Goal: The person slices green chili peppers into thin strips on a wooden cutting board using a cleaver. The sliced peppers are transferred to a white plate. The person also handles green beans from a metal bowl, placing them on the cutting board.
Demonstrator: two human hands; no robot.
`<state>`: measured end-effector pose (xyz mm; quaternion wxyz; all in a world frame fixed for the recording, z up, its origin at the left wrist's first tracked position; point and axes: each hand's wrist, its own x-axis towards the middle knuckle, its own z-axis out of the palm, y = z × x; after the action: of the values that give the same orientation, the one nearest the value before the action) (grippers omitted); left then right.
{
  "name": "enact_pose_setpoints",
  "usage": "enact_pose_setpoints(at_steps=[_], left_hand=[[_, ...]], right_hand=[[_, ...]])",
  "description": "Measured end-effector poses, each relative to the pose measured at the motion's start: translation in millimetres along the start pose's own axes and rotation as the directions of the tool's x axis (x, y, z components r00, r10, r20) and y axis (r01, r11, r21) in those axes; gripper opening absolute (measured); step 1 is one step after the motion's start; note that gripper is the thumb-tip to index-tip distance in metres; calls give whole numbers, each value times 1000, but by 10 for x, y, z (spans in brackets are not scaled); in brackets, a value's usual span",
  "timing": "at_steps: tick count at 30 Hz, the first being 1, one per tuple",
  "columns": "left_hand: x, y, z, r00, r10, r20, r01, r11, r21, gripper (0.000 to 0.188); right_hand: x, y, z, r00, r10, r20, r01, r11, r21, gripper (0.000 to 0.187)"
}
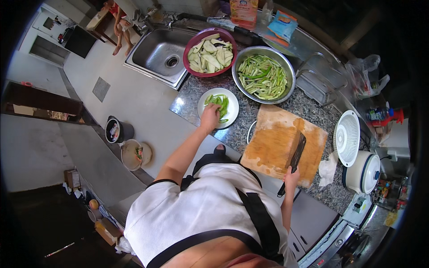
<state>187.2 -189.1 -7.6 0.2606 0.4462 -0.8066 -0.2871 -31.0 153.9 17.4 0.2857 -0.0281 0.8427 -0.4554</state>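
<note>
My left hand (210,117) is over a white plate (235,106), its fingers bent together on green pepper slices (222,102). Several more slices lie around the fingertips; exactly how much is pinched is hard to see. In my right hand (291,175) is the handle of a dark kitchen knife (298,152). Seen nearly edge-on, its blade slants over a worn wooden cutting board (272,138), which has damp patches on it. Behind the board stands a steel bowl (291,85) full of cut green beans (263,78).
A red basin (187,58) of sliced eggplant (211,56) stands beside the steel sink (149,49). To the right are a white strainer (346,138), a rice cooker (363,173) and a wire rack (321,76). Two buckets (119,129) (136,154) stand on the floor; a person (119,22) sits far back.
</note>
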Motion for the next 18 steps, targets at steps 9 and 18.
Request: enact_pose_setpoints(at_steps=[9, 18], left_hand=[[270, -459, -386, 977, -208, -41, 202, 973, -109, 12], [659, -229, -232, 995, -13, 95, 25, 992, -121, 13]], right_hand=[[-2, 142, 57, 994, -81, -76, 79, 996, -29, 11], [-89, -7, 165, 984, -84, -159, 71, 994, -86, 12]])
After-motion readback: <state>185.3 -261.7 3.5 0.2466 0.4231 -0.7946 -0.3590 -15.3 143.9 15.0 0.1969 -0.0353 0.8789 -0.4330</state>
